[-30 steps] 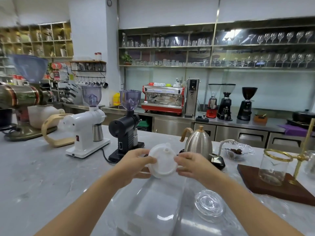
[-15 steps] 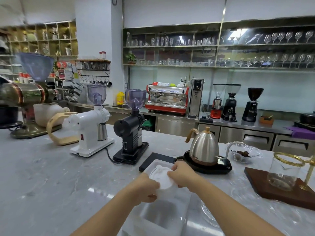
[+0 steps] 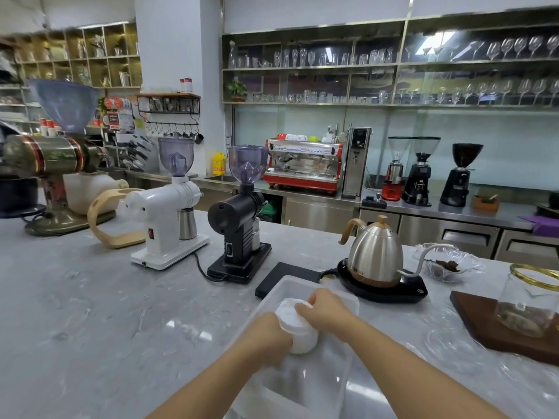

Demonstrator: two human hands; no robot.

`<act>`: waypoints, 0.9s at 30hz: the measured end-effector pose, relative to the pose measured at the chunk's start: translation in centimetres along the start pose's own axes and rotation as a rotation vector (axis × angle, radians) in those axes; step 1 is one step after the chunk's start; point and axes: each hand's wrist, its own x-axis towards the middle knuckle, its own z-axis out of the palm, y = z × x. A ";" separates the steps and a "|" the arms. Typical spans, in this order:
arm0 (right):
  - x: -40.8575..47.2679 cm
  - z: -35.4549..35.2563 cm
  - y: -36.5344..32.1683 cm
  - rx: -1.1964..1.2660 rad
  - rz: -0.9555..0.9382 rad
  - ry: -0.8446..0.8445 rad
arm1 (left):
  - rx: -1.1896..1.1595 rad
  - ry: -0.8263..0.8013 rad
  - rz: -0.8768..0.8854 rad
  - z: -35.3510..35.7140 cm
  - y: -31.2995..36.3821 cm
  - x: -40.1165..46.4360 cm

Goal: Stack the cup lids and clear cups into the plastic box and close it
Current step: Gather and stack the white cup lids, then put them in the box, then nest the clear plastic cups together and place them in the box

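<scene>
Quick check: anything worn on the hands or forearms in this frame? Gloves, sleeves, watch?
Nothing worn that shows. The left hand and right hand are bare, with no gloves, and no rings or watch are visible. Both forearms are bare right down to the bottom edge of the picture; no sleeve, strap, cable or marking is visible on either.

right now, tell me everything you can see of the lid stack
The lid stack is a short column of white, matte plastic cup lids, round, with a small raised spout on the top one. It lies tilted inside the clear plastic box, toward its far end. The left hand grips its near side and the right hand grips its top and far side.
</scene>
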 end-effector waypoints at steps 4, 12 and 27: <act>-0.2 -0.2 0.2 0.015 -0.033 -0.150 | 0.202 0.033 0.023 0.2 0.0 0.0; 0.0 0.8 0.2 -0.247 -0.132 -0.014 | 0.337 0.123 0.089 1.3 -0.8 0.5; -2.2 -0.2 -1.4 -0.668 -0.287 0.043 | 0.548 0.277 0.285 1.1 0.4 -0.5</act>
